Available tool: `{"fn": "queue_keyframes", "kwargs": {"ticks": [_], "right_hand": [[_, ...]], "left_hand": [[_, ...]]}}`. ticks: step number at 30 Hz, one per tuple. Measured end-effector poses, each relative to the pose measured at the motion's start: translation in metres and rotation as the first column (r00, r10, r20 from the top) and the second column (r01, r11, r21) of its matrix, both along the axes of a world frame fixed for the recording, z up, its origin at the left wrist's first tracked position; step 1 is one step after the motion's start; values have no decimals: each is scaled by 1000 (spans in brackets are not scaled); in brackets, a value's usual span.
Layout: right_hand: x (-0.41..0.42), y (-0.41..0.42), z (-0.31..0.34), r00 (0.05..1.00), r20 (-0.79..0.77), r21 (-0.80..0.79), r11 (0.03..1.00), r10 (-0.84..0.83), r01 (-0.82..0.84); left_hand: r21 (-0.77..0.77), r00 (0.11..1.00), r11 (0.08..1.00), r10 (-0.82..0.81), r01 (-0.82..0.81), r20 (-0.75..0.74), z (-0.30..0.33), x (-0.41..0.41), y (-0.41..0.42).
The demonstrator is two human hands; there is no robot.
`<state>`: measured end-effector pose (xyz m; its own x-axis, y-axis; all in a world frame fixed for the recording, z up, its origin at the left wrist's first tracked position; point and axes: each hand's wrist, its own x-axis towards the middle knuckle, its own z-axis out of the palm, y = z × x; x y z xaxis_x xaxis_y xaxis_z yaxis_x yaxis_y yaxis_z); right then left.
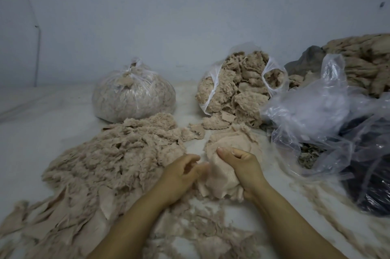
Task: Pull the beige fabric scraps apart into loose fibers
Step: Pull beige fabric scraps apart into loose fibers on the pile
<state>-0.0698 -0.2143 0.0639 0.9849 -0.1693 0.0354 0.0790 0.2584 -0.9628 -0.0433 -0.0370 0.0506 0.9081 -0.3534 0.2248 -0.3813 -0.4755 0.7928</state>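
A bunch of beige fabric scraps [219,180] sits low in the middle of the view, between both hands. My right hand [242,166] grips the bunch from the right, fingers curled round it and thumb up. My left hand [181,174] pinches its left edge with curled fingers. To the left spreads a wide heap of loose beige fibers [118,153], with flat uncut scraps [69,220] along its near side. More scraps [230,140] lie just beyond my hands.
A tied clear bag of fibers [135,94] stands at the back. An open bag of beige scraps [238,88] lies to its right. Crumpled clear plastic [312,115] and a dark bag [369,193] crowd the right side. A pale wall rises behind.
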Motion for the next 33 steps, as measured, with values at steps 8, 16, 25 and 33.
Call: {"fn": "queue_keyframes", "kwargs": {"ticks": [8, 16, 25, 33], "right_hand": [[4, -13, -2, 993, -55, 32, 995, 100, -98], [3, -15, -2, 993, -82, 101, 992, 83, -75], [1, -27, 6, 988, -153, 173, 985, 28, -1], [-6, 7, 3, 983, 38, -46, 983, 178, -176]], "left_hand": [[-172, 997, 984, 65, -55, 51, -1, 5, 8], [-15, 990, 991, -134, 133, -47, 0, -5, -10], [-121, 989, 987, 87, -102, -122, 3, -3, 39], [-262, 986, 964, -76, 34, -151, 26, -19, -28]]}}
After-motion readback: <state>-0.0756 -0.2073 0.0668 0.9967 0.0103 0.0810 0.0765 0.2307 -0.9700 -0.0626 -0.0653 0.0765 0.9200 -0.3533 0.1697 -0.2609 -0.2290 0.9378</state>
